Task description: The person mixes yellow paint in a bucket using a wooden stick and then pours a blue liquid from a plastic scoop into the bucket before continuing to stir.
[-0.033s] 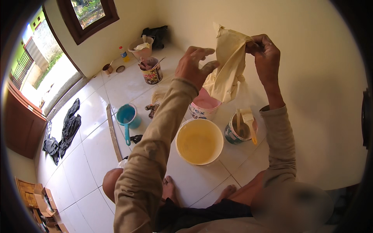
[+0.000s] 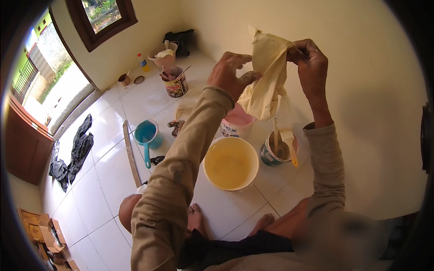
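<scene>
Above the buckets hangs a cream, creased, bag-like sheet [image 2: 267, 74], with a filmy see-through part at its lower end. Whether it is cloth or plastic I cannot tell. My right hand [image 2: 311, 63] pinches its upper right edge. On the other side my left hand [image 2: 229, 74] is open, thumb and fingers apart, their tips at the sheet's left edge. Below stands a bucket of yellowish liquid [image 2: 231, 163]. Behind it, a pink bucket [image 2: 237, 122] is partly hidden by the sheet. A green tub [image 2: 270, 156] to the right holds a wooden stick and a brush [image 2: 288, 135].
On the white tiled floor to the left are a teal dipper [image 2: 148, 135], a long wooden strip [image 2: 131, 156] and black cloth [image 2: 80, 147]. Further back stand a patterned paint bucket [image 2: 175, 86], a pale basin [image 2: 163, 58] and a bottle [image 2: 143, 63]. A wall rises on the right.
My left hand has shifted slightly right, its thumb now over the sheet's left edge. My right hand still pinches the sheet.
</scene>
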Demonstrator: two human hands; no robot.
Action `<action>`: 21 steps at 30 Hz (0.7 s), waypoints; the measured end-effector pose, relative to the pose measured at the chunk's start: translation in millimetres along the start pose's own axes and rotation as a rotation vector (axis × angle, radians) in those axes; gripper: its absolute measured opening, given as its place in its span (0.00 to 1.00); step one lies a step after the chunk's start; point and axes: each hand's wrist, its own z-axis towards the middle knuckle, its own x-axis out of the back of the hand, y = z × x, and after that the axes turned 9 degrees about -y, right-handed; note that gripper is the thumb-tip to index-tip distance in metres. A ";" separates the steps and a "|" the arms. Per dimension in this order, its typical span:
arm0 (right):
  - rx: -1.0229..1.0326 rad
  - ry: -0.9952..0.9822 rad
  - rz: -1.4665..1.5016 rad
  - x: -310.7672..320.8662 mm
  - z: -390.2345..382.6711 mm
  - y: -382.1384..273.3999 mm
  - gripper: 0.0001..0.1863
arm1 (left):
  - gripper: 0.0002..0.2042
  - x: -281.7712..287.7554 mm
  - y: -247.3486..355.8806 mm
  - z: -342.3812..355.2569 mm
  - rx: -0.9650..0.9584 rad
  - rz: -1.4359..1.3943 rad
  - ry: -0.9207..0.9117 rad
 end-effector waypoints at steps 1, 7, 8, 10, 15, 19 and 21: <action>-0.003 -0.005 -0.019 7.8 -4.4 -7.1 0.04 | 0.16 -9.2 6.5 1.9 -0.020 0.013 -0.019; -0.057 -0.078 0.096 50.4 -39.6 -35.9 0.04 | 0.13 -42.2 51.7 -22.5 0.220 -0.433 -0.052; -0.082 -0.074 0.116 60.1 -46.1 -37.8 0.04 | 0.12 -47.2 61.9 -25.1 0.230 -0.493 -0.060; -0.133 -0.061 0.163 75.8 -60.3 -39.3 0.04 | 0.11 -51.7 82.8 -34.1 0.252 -0.534 -0.096; -0.231 -0.064 0.217 113.1 -93.3 -44.1 0.06 | 0.09 -47.7 137.0 -42.8 0.040 -0.426 -0.052; -0.303 -0.001 0.245 128.8 -114.2 -64.0 0.08 | 0.09 -49.8 159.0 -38.2 -0.174 -0.415 0.020; -0.311 0.036 0.302 131.0 -128.2 -64.3 0.11 | 0.08 -48.4 167.9 -35.1 -0.243 -0.410 0.055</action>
